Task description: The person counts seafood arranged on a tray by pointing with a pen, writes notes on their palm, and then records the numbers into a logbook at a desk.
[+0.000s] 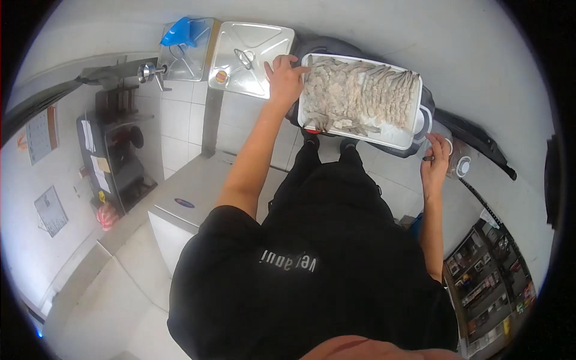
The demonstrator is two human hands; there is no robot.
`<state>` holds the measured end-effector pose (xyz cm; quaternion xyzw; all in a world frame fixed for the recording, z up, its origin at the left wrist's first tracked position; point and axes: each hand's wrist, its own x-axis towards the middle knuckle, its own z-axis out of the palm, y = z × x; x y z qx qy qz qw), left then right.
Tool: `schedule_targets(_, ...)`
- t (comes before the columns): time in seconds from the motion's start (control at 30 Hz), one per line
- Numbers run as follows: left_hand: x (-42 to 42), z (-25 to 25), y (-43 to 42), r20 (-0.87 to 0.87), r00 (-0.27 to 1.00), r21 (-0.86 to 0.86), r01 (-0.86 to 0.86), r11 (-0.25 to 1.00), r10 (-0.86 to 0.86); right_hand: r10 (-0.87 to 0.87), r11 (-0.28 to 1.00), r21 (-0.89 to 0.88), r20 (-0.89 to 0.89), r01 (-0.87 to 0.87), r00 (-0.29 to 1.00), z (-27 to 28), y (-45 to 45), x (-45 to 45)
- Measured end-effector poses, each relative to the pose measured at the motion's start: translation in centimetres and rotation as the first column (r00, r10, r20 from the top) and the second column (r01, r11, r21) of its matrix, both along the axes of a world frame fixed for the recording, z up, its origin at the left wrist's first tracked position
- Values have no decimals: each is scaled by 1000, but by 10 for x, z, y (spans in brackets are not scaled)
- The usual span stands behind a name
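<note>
A white rectangular tray with raised edges holds rows of raw, greyish shrimp, with a looser pile on its left side. My left hand is at the tray's left edge, fingers apart, one fingertip reaching the rim. Just beyond the lower right corner is my right hand, fingers curled, near the white loop handle. A small dark object shows at its fingers; its kind is unclear. Along the tray's near edge lie several loose shrimp.
Left of the tray stand two square metal tins, one with a ring handle, the other under a blue bag. A metal tap juts beside them. A steel-topped appliance is at lower left, and a white-lidded jar at right.
</note>
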<state>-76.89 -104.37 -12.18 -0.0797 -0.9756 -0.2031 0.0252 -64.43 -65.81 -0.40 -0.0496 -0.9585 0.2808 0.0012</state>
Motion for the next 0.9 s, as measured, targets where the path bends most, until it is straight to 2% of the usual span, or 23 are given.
schedule_targets(0.13,-13,3,0,-26,998,4,52,999,-51,-67,997,-44,17,68,998,2,-17,11)
schedule_targets(0.3,-16,4,-2,-13,998,-47,58,997,-59,-25,996,77,-100,33,995,2,-26,25)
schedule_targets(0.37,-20,6,-1,28,996,-60,90,994,-88,-43,997,64,-94,49,995,2,-29,29)
schedule_targets(0.47,-15,16,4,-9,988,-21,156,988,-156,-64,997,37,-77,67,995,6,-31,34)
schedule_targets(0.73,-27,17,13,2,986,-62,169,984,-169,-105,993,37,-76,108,992,12,-30,37)
schedule_targets(0.83,-30,22,18,0,982,-104,190,976,-191,-37,992,112,-156,55,987,11,-25,39)
schedule_targets(0.9,-29,24,19,20,980,-131,197,972,-196,-143,990,-6,-47,143,989,16,-27,43)
